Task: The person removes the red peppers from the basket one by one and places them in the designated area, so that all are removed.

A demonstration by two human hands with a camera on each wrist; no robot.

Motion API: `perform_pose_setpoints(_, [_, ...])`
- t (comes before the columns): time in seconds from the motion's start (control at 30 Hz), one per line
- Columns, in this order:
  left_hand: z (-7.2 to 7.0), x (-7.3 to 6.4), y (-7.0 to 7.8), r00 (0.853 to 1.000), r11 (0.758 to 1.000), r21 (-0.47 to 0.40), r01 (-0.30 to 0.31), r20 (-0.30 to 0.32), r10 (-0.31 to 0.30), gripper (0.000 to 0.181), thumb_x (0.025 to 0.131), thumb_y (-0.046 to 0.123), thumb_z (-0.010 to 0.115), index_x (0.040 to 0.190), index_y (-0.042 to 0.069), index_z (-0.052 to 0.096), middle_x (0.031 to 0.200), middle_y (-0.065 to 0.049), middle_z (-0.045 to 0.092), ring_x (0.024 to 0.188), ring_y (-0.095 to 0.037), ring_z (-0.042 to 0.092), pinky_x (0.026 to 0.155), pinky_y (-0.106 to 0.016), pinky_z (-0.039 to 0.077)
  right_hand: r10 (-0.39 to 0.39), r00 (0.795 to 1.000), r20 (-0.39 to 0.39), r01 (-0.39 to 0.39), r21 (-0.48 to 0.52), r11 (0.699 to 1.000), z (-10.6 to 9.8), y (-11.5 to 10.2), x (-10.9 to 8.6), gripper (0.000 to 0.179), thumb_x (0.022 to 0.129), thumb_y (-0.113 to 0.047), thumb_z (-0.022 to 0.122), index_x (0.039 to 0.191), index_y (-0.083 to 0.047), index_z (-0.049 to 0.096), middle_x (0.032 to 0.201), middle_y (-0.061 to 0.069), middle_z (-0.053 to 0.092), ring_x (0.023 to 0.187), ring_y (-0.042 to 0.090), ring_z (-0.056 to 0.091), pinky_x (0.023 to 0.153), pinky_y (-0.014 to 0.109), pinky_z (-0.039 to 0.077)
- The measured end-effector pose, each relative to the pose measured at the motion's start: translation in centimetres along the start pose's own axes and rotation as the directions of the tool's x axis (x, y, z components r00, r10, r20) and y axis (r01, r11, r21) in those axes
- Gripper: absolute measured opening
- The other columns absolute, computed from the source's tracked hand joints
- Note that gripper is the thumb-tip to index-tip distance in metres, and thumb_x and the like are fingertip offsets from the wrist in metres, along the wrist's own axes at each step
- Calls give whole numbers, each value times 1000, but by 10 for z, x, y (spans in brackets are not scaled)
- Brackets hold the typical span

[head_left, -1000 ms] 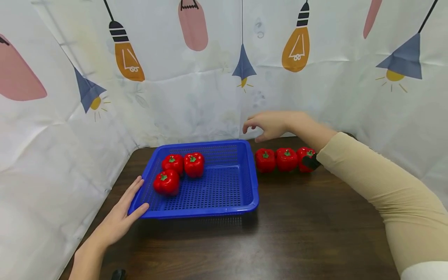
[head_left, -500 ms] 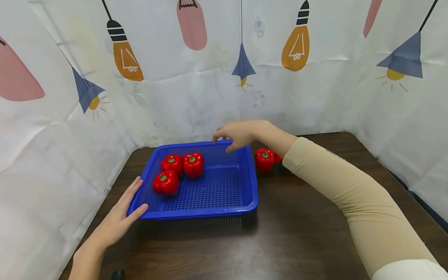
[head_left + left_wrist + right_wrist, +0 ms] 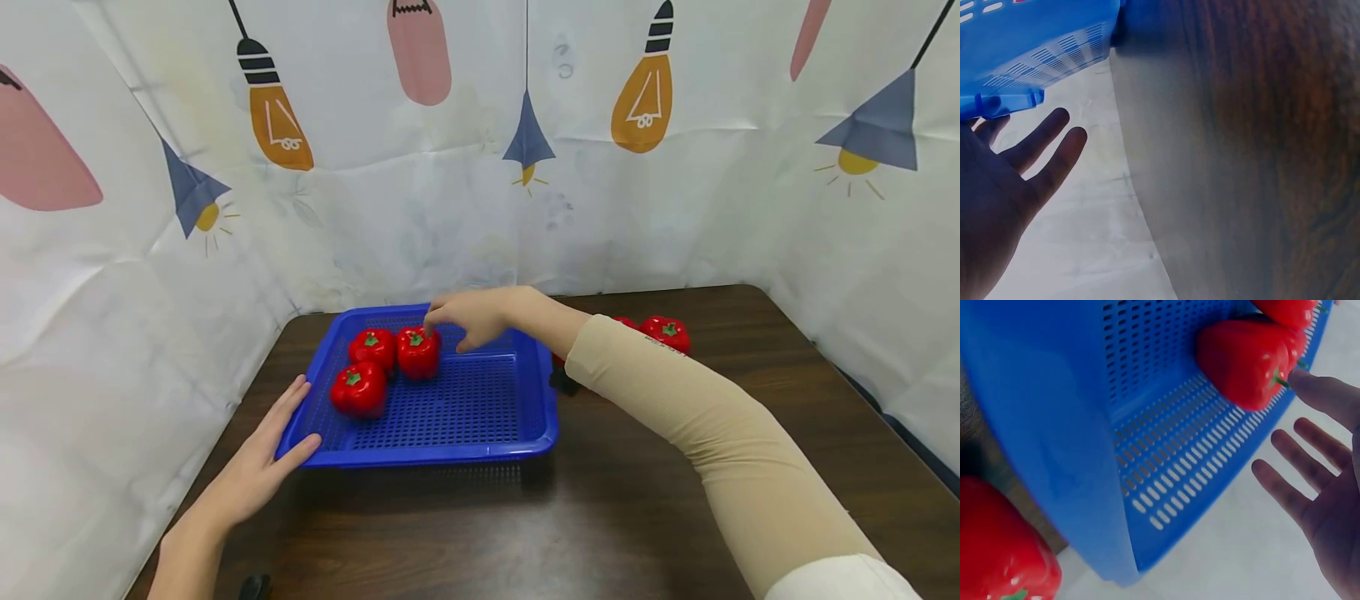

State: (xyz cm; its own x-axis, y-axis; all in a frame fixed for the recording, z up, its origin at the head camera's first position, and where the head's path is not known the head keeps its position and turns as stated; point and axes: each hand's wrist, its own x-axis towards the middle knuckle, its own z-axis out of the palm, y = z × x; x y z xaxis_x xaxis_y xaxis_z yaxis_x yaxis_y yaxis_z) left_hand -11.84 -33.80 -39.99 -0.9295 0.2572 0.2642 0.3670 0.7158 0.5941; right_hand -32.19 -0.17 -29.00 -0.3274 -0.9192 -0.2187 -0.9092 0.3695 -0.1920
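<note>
Left hand (image 3: pixel 251 467): fingers straight, resting on blue basket's (image 3: pixel 420 455) left rim. Right hand (image 3: pixel 476 317): empty, fingers loose, above basket near three red peppers (image 3: pixel 375 367) inside. More peppers (image 3: pixel 666 332) right of basket.

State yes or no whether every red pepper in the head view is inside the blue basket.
No, a red pepper sits on the dark table outside the blue basket, partly hidden by the beige sleeve.
</note>
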Motion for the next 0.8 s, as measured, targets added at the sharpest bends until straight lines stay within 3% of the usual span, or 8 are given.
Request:
perform_pose_setpoints(0.3, [0, 0, 0, 1000, 1000, 6, 8, 2, -8, 75, 103, 18, 62, 166, 21, 20, 171, -5, 10, 154, -37, 11, 107, -10, 8, -10, 1000, 0, 10, 16, 1000, 9, -7, 15, 56, 94, -6, 70, 146, -15, 54, 158, 5, 37, 139, 19, 43, 108, 30, 38])
perform_pose_setpoints(0.53, [0, 1, 0, 1000, 1000, -1, 9, 8, -9, 75, 103, 18, 61, 166, 20, 20, 171, -4, 10, 154, -37, 11, 108, -11, 9, 34, 999, 18, -35, 34, 999, 13, -7, 28, 63, 95, -9, 71, 153, -17, 46, 165, 3, 29, 149, 23, 29, 112, 33, 35])
perform_pose_setpoints(0.67, [1, 0, 0, 1000, 1000, 0, 11, 6, -11, 75, 103, 18, 61, 166, 21, 20, 171, -4, 10, 155, -25, 9, 108, -11, 9, 47, 999, 25, -48, 59, 997, 15, -7, 35, 63, 96, -8, 70, 153, -17, 45, 166, 4, 26, 150, 25, 26, 111, 34, 37])
perform_pose_setpoints(0.8, [1, 1, 1, 1000, 1000, -3, 13, 4, -13, 75, 103, 18, 61, 166, 21, 20, 171, -3, 10, 155, -23, 9, 108, -11, 9, 62, 998, 27, -64, 87, 994, 18, -6, 40, 62, 96, -8, 70, 152, -17, 45, 169, 6, 19, 152, 28, 21, 109, 35, 40])
